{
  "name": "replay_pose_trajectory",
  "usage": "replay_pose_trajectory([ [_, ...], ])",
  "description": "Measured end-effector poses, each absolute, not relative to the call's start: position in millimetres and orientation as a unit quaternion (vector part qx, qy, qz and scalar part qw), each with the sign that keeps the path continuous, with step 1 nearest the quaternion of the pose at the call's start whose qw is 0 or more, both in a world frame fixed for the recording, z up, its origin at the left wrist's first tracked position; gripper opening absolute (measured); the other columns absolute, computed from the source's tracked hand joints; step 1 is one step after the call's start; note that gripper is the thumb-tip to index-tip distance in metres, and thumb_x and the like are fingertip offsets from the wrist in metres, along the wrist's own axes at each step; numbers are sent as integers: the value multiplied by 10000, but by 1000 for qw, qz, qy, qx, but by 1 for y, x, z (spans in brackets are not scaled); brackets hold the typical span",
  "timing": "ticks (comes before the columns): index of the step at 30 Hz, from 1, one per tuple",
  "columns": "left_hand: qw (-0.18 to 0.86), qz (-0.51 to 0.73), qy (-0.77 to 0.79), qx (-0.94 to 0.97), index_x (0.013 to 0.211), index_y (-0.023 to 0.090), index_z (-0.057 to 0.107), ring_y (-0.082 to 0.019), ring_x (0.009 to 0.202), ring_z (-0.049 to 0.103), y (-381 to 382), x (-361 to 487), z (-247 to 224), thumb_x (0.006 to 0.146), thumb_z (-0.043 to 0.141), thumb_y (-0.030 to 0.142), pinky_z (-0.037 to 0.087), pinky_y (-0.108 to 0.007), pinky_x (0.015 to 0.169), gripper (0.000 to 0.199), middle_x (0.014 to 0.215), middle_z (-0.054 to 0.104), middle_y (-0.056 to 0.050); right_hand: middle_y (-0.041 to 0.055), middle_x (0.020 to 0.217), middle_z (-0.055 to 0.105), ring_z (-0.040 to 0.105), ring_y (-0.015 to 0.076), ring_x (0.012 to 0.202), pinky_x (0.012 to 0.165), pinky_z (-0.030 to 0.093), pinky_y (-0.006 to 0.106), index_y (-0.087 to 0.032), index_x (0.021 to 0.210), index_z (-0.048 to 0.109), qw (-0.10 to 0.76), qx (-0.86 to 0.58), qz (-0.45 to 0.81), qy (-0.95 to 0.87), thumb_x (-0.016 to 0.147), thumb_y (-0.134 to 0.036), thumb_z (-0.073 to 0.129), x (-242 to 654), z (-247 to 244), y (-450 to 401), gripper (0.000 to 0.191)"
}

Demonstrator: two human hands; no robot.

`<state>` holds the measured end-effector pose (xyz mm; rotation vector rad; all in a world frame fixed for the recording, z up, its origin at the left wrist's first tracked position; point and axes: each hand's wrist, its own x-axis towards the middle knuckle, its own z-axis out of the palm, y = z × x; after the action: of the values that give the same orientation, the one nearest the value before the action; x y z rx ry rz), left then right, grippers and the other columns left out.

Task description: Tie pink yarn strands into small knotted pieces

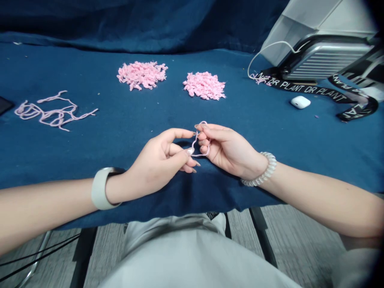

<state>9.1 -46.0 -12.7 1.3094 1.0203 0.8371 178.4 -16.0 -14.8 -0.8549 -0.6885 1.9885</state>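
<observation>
Yarn strand (199, 155), one: thin, pale pink. It was bent into an uneven open loop, held between the fingertips of the left hand (157, 164) and the right hand (232, 150). Its lower run lay nearly level; its upper part curved above the right fingertips.

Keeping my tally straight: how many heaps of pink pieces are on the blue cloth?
2: the left heap lies beyond the left hand; the right heap is beside it, apart. Others could be hidden behind the metal stand at right.
</observation>
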Motion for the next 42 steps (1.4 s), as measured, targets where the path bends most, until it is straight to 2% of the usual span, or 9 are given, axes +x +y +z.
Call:
replay_pose_trajectory([
  [11,612,367,429,554,1070,156,543,-123,599,670,-44,8,-14,814,571,219,554,-212,614,264,673,696,1,-11,631,554,512,38,499,512,495,149,-97,846,595,425,-336,790,-286,873,-109,430,179,-16,-16,168],
  [16,595,415,416,549,973,157,567,-111,629,661,-41,5,-15,802,607,246,543,-211,632,197,717,686,-3,-27,605,539,478,48,468,488,470,179,-125,855,591,432,-361,747,-355,865,-206,499,184,-14,-12,123],
  [19,581,444,411,544,924,157,580,-113,648,654,-40,3,-15,805,608,269,539,-221,644,165,723,675,-6,-55,531,484,376,32,401,428,393,164,-141,808,578,418,-353,740,-392,843,-326,559,188,-14,-9,189],
  [23,553,421,427,579,909,153,617,-132,686,653,-41,3,-11,786,627,297,537,-246,689,189,755,683,-30,-74,436,374,279,31,378,388,290,170,-144,662,541,359,-248,753,-492,724,-609,585,190,-19,-8,471],
  [28,511,382,440,632,844,156,655,-156,711,649,-43,3,-6,754,652,313,527,-251,691,181,780,696,-43,-46,451,439,361,44,425,421,279,190,-131,634,566,215,-136,739,-624,552,-805,501,192,-20,-12,682],
  [30,506,377,442,638,837,155,658,-159,708,647,-42,2,-6,755,651,311,525,-250,687,177,772,696,-44,-49,472,444,375,41,451,435,294,181,-132,620,554,168,-120,733,-648,514,-841,446,191,-17,-12,725],
  [33,513,371,437,639,838,163,666,-157,705,641,-41,0,-7,766,638,316,525,-248,685,172,760,694,-43,-22,502,469,401,52,456,415,300,177,-119,609,531,152,-68,750,-640,501,-850,481,191,-14,-9,741],
  [37,505,356,450,645,822,172,676,-149,692,632,-40,1,-7,768,634,308,519,-234,672,153,742,690,-34,27,651,536,430,46,485,438,327,174,-101,667,538,120,-45,749,-650,572,-797,521,193,-10,-7,704],
  [42,488,346,454,661,774,184,680,-154,682,623,-40,4,-3,759,633,321,504,-223,635,146,723,686,-26,-4,617,497,409,50,498,486,343,194,-107,695,527,115,-43,747,-653,543,-792,549,194,-8,-8,701],
])
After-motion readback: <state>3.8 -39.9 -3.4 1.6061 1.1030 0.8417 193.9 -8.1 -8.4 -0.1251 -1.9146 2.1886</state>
